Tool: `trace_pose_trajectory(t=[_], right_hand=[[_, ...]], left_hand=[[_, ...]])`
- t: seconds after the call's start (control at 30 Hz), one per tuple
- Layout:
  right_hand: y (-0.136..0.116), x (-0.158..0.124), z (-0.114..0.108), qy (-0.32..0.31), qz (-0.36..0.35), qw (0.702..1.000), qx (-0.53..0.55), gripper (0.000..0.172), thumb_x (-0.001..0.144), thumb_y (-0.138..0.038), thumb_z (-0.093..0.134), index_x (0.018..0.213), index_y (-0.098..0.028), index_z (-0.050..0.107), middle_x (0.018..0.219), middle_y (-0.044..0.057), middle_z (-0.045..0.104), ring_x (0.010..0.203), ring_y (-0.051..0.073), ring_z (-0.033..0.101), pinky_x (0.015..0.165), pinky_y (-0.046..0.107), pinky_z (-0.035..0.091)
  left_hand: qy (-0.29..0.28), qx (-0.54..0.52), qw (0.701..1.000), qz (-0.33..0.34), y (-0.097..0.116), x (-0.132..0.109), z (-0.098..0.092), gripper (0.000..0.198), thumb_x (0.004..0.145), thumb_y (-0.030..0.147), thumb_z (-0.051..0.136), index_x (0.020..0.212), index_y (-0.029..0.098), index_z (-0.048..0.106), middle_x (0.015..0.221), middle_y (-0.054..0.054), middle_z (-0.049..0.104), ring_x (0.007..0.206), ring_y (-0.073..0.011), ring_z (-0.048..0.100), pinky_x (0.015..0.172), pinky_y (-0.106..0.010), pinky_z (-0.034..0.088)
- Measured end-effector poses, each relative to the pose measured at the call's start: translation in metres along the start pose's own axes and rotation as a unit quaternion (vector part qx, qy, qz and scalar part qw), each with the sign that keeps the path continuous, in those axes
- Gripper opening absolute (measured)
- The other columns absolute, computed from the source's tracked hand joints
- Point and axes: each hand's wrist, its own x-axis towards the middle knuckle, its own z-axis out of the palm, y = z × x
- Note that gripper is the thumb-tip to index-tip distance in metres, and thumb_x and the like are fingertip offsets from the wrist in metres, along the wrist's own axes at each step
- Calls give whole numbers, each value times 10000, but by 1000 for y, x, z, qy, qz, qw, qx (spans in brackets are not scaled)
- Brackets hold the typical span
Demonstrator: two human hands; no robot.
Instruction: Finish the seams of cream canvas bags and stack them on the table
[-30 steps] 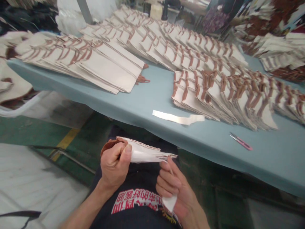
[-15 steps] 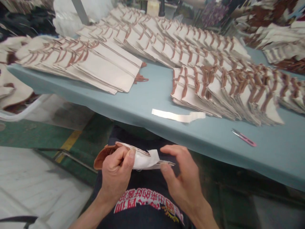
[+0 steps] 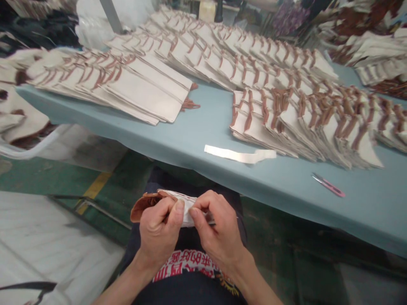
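Observation:
Over my lap I hold a small folded white fabric piece with a brown end (image 3: 149, 203). My left hand (image 3: 159, 231) is closed around its left part, thumb pressed on the white cloth. My right hand (image 3: 216, 231) is closed too, pinching the same piece from the right, fingertips meeting my left thumb. Most of the white cloth is hidden between the two hands.
A blue table (image 3: 197, 135) carries long overlapping rows of white pieces with brown trim (image 3: 286, 114), a further stack at the left (image 3: 121, 82), a loose white strip (image 3: 238, 155) and pink snips (image 3: 329, 185). Below lies a green floor with white sheeting at the left (image 3: 41, 245).
My right hand rose from my lap, let the small white scrap drop out of sight, and closed in on the piece next to my left thumb. The piece now lies mostly covered.

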Motion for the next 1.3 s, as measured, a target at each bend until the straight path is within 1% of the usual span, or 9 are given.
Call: trace_pose_trajectory(t=[0.13,0.3,0.6,0.73,0.9,0.97,1.1,1.23,1.3], right_hand=[[-1,-1,0,0,-7,1000,-5,243,1032,-233,523,790,-212,536,745,-2,610,663,150,544,641,285,365],[-1,-1,-3,-73,105,991,32,222,1027,-307,509,824,-225,540,635,-50,559,506,120,461,521,252,324],[-4,-2,-9,-106,153,982,16,237,1005,-348,510,803,-228,544,655,-31,572,551,141,509,545,257,322],[-9,-5,-5,-144,212,962,91,289,1017,-389,488,775,-230,506,658,-39,541,574,133,482,562,252,332],[-4,-19,16,-84,235,954,166,353,1035,-465,443,770,-234,466,693,-30,527,635,138,480,575,249,360],[-2,-22,22,-60,238,954,175,356,1034,-477,453,775,-233,466,682,-35,518,621,135,468,563,249,355],[0,-26,15,-56,252,946,197,339,1022,-478,515,795,-230,480,637,-56,500,553,116,439,525,238,337],[9,-39,-13,-51,248,962,106,258,1001,-422,553,844,-218,544,632,-53,542,535,116,478,508,232,332],[21,-50,-29,-63,242,967,41,279,999,-427,557,815,-218,571,647,-33,590,560,132,536,528,240,364]], left_hand=[[9,0,1000,0,-1,-2,0,392,893,122,565,520,183,461,475,78,424,421,-62,400,454,-198,330],[-6,-16,1000,-15,5,-3,-1,410,894,138,552,504,185,435,458,75,397,413,-66,373,423,-213,286],[-21,-77,993,-90,0,-6,1,412,901,204,571,504,187,462,493,50,427,470,-92,384,467,-231,329],[-47,-219,949,-222,-8,-15,8,421,926,332,592,546,194,474,542,38,413,491,-106,366,452,-236,338],[-58,-351,875,-329,-5,-16,19,382,898,415,628,605,191,525,559,37,432,478,-99,342,419,-222,321],[-55,-354,878,-317,-3,-13,20,364,897,408,619,616,191,539,552,38,432,466,-97,334,406,-221,315],[-48,-294,926,-233,2,-6,11,408,914,335,601,557,200,455,523,47,390,454,-93,314,401,-220,294],[-69,-200,975,-67,13,5,-7,418,879,175,585,526,197,363,476,69,330,420,-78,285,396,-222,225],[-82,-170,982,15,20,8,-14,391,864,119,561,551,198,340,470,78,326,404,-72,290,399,-225,213]])
